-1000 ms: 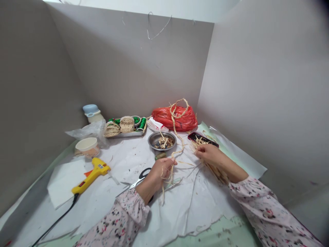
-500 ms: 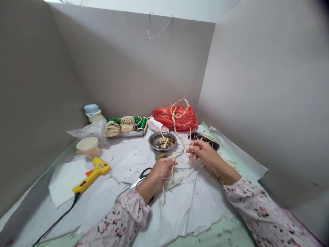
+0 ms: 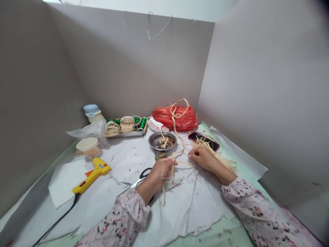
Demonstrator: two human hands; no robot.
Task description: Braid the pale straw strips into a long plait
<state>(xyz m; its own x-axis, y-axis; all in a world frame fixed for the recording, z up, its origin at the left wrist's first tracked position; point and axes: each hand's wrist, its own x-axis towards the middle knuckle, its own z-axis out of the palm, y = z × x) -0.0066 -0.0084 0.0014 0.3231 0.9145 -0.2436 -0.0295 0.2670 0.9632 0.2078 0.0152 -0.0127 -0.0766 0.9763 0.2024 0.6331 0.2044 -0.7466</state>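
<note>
Straw strands pinched between two hands over the paper-covered table

Straw strands (image 3: 177,161) hang mid-table between the hands; left hand (image 3: 160,171) is closed around a loose tuft, right hand (image 3: 203,158) pinches thin ends beside a straw bundle (image 3: 218,156) lying at its right; brittle fibres could snap or slip if pulled hard; trailing ends may snag the scissors (image 3: 140,178) just left, or drag the far metal bowl (image 3: 162,140); glue gun (image 3: 91,175) lies well apart, near left.
</note>
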